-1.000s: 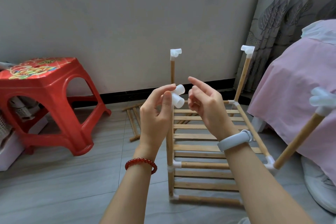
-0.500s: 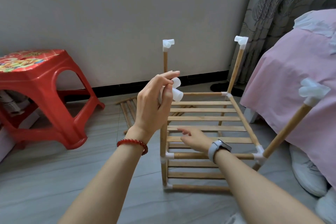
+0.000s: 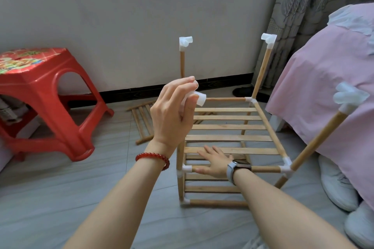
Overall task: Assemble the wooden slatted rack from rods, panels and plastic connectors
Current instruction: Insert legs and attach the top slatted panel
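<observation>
- Head view: the left hand (image 3: 172, 111) was raised over the near left corner of the rack (image 3: 228, 137), its thumb and fingers pinching a white plastic connector (image 3: 199, 98) with one open socket facing right.
- Directly below that hand stood the near left rod (image 3: 180, 159), upright, its long axis vertical; its top end was hidden behind the hand, so whether it was bare could not be told.
- By my reading, the coming move turned on that line: the connector sat just above the rod and had to come down along the rod's axis, and the left hand was by far the nearer one.
- The right hand (image 3: 214, 161) lay lower, fingers straight and flat on the slats beside the near cross rod (image 3: 263, 169), apparently steadying the frame.
- The other three upright rods already carried connectors: far left (image 3: 185, 41), far right (image 3: 268, 39) and near right (image 3: 347, 97).
- A spare slatted panel (image 3: 142, 121) lay on the floor (image 3: 81, 198) to the left, near a red stool (image 3: 40, 91).
</observation>
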Tool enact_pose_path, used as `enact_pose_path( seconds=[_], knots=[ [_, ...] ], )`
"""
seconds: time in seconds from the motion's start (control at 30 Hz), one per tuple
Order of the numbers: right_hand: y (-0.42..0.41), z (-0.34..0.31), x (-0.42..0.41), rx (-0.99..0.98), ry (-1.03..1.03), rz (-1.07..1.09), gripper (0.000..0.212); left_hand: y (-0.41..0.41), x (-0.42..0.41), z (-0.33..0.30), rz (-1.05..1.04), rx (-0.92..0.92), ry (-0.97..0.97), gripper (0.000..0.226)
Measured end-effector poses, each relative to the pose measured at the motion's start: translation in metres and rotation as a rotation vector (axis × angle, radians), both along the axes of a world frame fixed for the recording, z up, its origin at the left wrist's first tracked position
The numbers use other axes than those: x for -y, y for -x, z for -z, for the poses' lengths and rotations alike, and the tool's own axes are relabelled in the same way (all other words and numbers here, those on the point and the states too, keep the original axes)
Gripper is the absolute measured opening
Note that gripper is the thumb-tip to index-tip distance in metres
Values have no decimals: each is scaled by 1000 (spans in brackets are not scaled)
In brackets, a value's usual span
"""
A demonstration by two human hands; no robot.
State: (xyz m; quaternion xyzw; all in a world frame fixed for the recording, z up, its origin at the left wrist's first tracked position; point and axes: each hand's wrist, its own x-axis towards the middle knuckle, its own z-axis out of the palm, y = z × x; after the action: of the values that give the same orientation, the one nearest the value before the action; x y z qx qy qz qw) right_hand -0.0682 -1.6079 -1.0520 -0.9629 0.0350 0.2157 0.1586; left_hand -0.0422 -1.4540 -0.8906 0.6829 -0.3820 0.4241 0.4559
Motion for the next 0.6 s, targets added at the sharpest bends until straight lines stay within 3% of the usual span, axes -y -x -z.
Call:
enact_pose_path(
  seconds=[0.27,0.33,0.47,0.53,0.6],
  knots=[
    [10,-17,-18,8,30,25,55,5,-2,-1,-215,43,-63,43],
    [11,-34,-19,69,-94,43,55,6,-6,-3,-123,-37,-61,41],
    [17,-71,-36,211,-546,7,64,12,-19,-8,-61,-195,-117,42],
    [20,-80,-56,247,-613,20,61,14,-29,-9,-76,-254,-157,45],
    [21,-81,-78,345,-536,131,45,17,-41,-4,-91,-342,-151,49]
  ],
)
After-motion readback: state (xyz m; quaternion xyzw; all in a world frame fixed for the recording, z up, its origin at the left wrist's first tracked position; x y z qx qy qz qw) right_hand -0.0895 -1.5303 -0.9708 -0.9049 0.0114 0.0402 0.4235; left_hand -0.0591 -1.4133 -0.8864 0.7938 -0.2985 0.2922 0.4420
